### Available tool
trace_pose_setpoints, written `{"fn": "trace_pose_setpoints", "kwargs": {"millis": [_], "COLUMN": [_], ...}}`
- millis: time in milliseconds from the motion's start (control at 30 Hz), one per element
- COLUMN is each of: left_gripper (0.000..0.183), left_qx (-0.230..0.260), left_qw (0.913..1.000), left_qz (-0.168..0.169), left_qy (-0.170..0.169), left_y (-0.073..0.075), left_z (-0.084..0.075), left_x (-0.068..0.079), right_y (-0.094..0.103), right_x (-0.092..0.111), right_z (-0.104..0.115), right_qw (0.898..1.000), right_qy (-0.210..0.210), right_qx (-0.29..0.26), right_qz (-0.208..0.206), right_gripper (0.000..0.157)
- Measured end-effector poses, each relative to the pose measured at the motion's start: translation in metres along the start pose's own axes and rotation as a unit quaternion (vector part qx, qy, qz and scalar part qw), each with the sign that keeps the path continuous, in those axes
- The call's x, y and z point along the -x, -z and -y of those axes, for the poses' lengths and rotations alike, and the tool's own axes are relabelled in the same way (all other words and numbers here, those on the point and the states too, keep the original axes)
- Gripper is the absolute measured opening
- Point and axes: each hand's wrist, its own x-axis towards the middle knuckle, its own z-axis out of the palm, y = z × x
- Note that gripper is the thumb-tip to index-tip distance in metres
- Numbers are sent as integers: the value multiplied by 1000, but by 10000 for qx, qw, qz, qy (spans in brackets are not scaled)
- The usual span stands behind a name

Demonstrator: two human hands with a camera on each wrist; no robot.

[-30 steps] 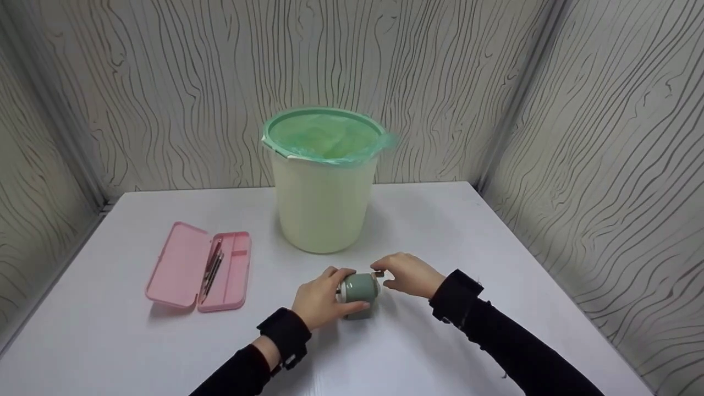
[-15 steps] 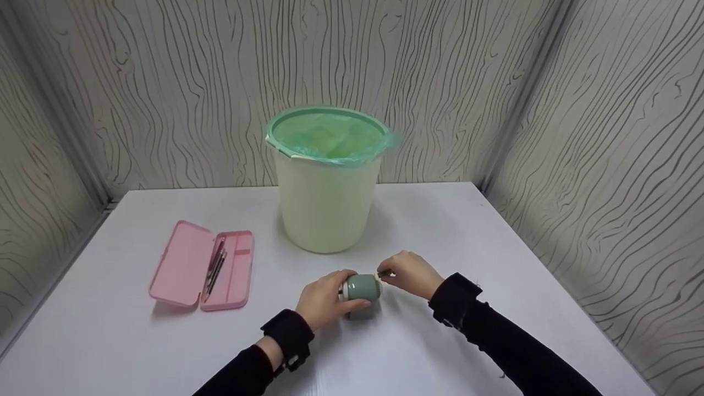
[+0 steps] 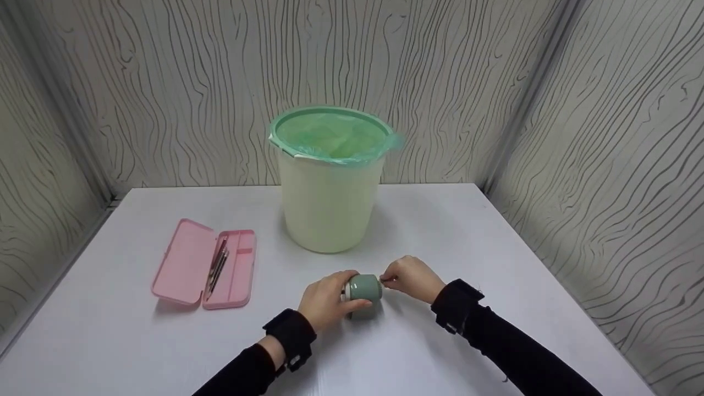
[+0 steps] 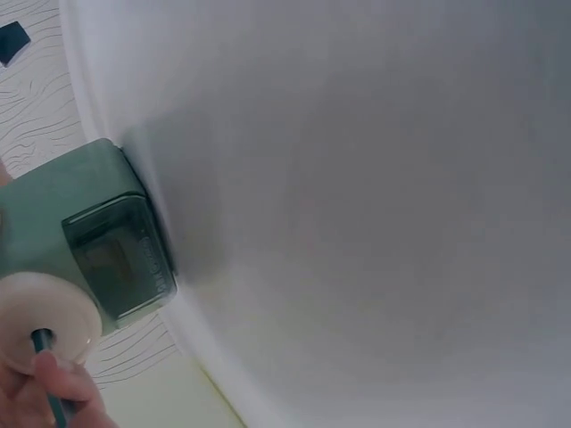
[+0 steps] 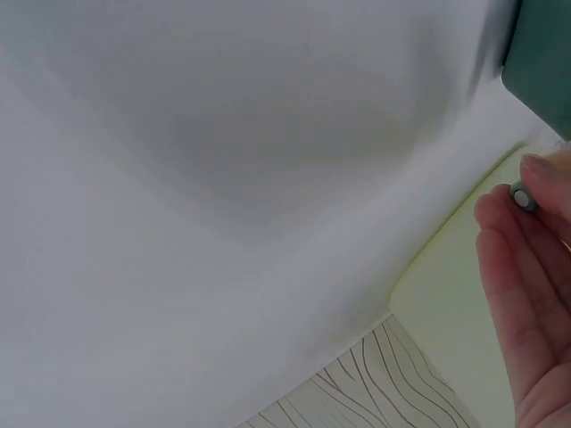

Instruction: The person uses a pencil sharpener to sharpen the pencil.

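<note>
A green crank pencil sharpener (image 3: 366,287) rests on the table. My left hand (image 3: 324,300) grips its body, thumb on the near side and fingers over the far side. In the left wrist view, a dark pencil (image 4: 42,340) enters the hole of the round white front (image 4: 76,314), with fingertips against it. A see-through shavings drawer (image 4: 125,259) sits below. On the opposite side, my right hand (image 3: 413,278) pinches the small crank knob (image 5: 523,198) between thumb and fingers. Much of the crank arm is hidden.
Left on the white table (image 3: 440,220) lies an open pink pencil case (image 3: 236,275) holding several pencils (image 3: 218,269). Behind the hands stands a pale bin (image 3: 330,209) with a green bag liner (image 3: 335,137). Wood-patterned panels (image 3: 247,66) enclose the table.
The right hand has swung the crank knob round, its fingertips ending slightly lower. The left hand keeps its grip on the sharpener, and the whole head view has shifted slightly.
</note>
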Motion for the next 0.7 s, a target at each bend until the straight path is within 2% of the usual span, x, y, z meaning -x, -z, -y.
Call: {"fn": "trace_pose_setpoints", "kwargs": {"millis": [100, 300, 700], "left_gripper": [63, 63, 63], "left_qx": [26, -46, -53], "left_qw": [10000, 10000, 9999], "left_qz": [22, 58, 118], "left_qy": [27, 26, 35], "left_y": [0, 0, 2], "left_z": [0, -1, -3], "left_x": [0, -2, -2], "right_y": [-4, -11, -16], "right_x": [2, 8, 22], "right_z": [-1, 2, 9], "right_qw": [9999, 9996, 9997], "right_qy": [34, -87, 70], "right_qx": [-144, -276, -241], "right_qz": [57, 79, 70], "right_gripper": [4, 16, 8]}}
